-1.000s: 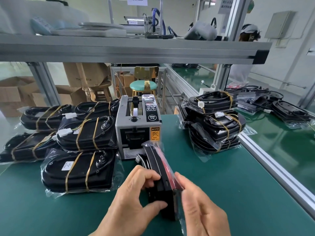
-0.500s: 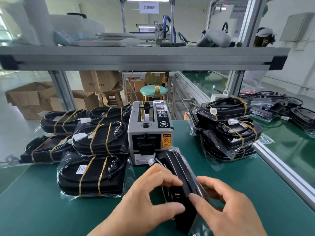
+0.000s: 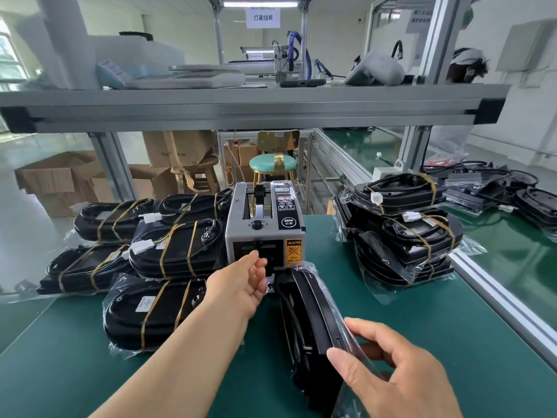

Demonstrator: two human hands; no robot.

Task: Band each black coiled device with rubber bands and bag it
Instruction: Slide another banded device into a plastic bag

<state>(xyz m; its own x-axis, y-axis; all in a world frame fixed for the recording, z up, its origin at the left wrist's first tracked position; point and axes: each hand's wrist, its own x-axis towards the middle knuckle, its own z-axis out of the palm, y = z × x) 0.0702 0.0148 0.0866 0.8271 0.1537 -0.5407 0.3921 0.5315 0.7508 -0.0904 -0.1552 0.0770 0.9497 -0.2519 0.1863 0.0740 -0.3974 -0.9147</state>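
A black coiled device [image 3: 307,312] in a clear plastic bag stands on its edge on the green mat [image 3: 422,342], in front of me. My right hand [image 3: 391,375] grips its near end, thumb on the black body and fingers over the loose bag plastic. My left hand [image 3: 244,282] is off the device and reaches forward, fingers relaxed, its tips at the outlet slot of the grey tape dispenser [image 3: 265,224]. Whether it touches a tape strip I cannot tell.
Banded, bagged devices lie in a pile on the left [image 3: 177,251] and a stack on the right [image 3: 413,236]. An aluminium rail [image 3: 497,294] bounds the mat on the right, with more devices [image 3: 536,203] beyond. A shelf beam [image 3: 241,107] hangs overhead.
My left hand let go of the bagged device and moved forward to the tape dispenser's slot. My right hand stayed on the device's near end; the device tilted toward the right.
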